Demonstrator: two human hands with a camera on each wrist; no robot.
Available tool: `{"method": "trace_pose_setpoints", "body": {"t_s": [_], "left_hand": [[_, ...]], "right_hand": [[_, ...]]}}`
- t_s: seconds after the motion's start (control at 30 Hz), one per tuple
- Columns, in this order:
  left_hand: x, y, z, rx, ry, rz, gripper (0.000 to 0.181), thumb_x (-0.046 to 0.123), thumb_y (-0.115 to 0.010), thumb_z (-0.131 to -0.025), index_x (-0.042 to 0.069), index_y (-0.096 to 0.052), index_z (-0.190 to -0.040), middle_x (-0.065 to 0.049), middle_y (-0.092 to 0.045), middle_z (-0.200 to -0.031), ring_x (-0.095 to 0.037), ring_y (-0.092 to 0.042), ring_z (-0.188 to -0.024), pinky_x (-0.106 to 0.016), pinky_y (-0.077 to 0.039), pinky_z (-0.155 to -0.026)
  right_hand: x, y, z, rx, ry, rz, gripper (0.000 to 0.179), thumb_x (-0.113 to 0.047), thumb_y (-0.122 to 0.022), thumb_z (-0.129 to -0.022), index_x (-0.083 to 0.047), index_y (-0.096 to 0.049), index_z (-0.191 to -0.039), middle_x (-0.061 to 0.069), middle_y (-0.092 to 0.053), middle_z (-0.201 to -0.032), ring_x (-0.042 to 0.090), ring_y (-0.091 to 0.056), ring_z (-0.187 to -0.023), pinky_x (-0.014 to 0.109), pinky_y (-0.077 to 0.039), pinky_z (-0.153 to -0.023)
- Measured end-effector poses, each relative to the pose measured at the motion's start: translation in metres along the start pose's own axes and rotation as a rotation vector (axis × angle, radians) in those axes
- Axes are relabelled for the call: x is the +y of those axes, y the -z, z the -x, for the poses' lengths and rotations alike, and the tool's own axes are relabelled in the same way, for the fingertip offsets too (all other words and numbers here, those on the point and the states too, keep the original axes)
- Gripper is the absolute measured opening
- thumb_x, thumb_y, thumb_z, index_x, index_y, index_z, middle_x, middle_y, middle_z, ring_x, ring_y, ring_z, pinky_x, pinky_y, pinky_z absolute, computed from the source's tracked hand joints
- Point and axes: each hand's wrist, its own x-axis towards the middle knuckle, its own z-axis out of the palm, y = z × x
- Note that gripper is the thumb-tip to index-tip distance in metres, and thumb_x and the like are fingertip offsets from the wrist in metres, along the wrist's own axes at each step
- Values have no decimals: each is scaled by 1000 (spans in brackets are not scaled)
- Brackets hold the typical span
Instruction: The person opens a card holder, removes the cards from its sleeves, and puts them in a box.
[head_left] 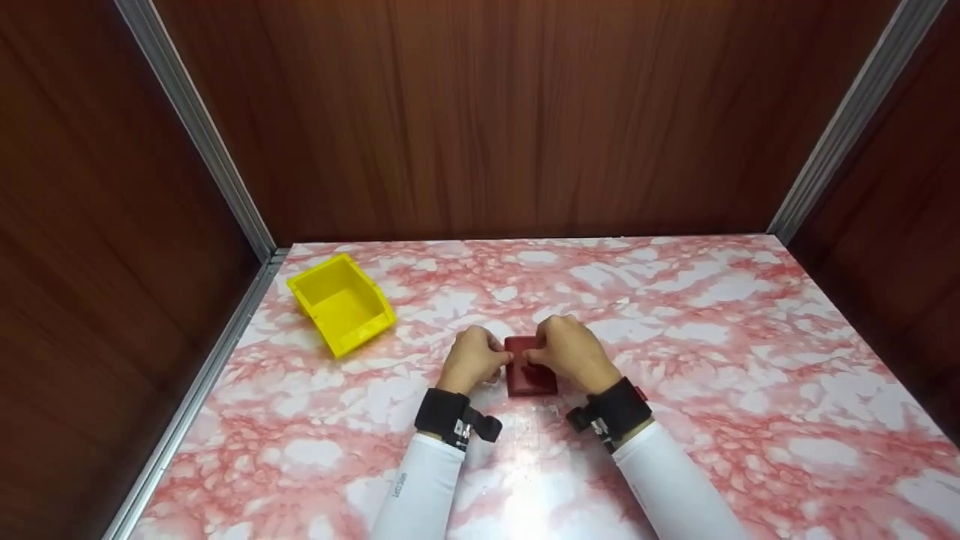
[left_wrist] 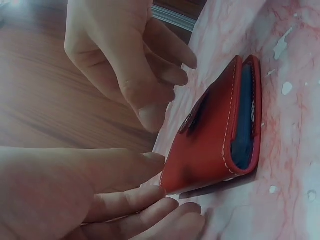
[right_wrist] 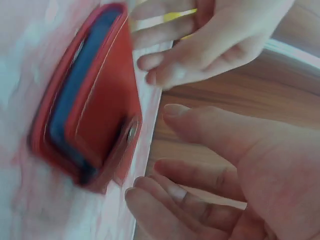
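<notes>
A folded red leather wallet (head_left: 531, 379) with pale stitching lies on the marbled table, in front of both hands. Dark blue lining (right_wrist: 82, 75) shows between its two covers in the right wrist view. A short strap with a round metal snap (right_wrist: 131, 132) sits at one edge; whether it is fastened I cannot tell. My left hand (head_left: 471, 360) is at the wallet's left edge, fingers loosely bent, fingertips beside or just touching it. Over the right part is my right hand (head_left: 574, 351); its thumb and fingers are apart, close to the strap, gripping nothing.
A yellow open bin (head_left: 341, 304) stands at the back left of the pink-and-white table (head_left: 712, 360). Brown wood-grain panels (head_left: 480, 120) with metal corner posts enclose the back and sides. Both wrists wear black straps with cameras (head_left: 619, 411).
</notes>
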Motion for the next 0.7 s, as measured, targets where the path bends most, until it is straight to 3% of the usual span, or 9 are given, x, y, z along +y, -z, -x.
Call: {"method": "trace_pose_setpoints", "body": {"t_s": [0.13, 0.37, 0.7], "left_hand": [[-10, -7, -13, 8, 46, 37, 18, 14, -82, -92, 5, -75, -78, -8, -76, -69, -18, -72, -53, -30, -56, -48], [-41, -30, -47, -27, 121, -26, 26, 25, -87, -88, 12, -70, -73, 0, -72, -62, -13, -71, -48, -28, -57, -48], [-44, -40, -48, 5, 165, -60, 25, 25, -88, -85, 12, -72, -71, -1, -72, -62, -14, -70, -45, -28, -59, -49]], "right_hand": [[-4, -6, 0, -17, -19, 10, 27, -24, -87, -89, -1, -73, -85, 11, -73, -79, 20, -59, -69, 36, -50, -66], [-5, -13, -1, -5, -50, 0, 23, -19, -87, -89, -1, -73, -87, 11, -73, -79, 20, -58, -69, 40, -54, -70], [-3, -19, 0, -13, 12, 25, 15, -12, -82, -85, -1, -71, -86, 8, -67, -73, 20, -55, -67, 35, -45, -64]]}}
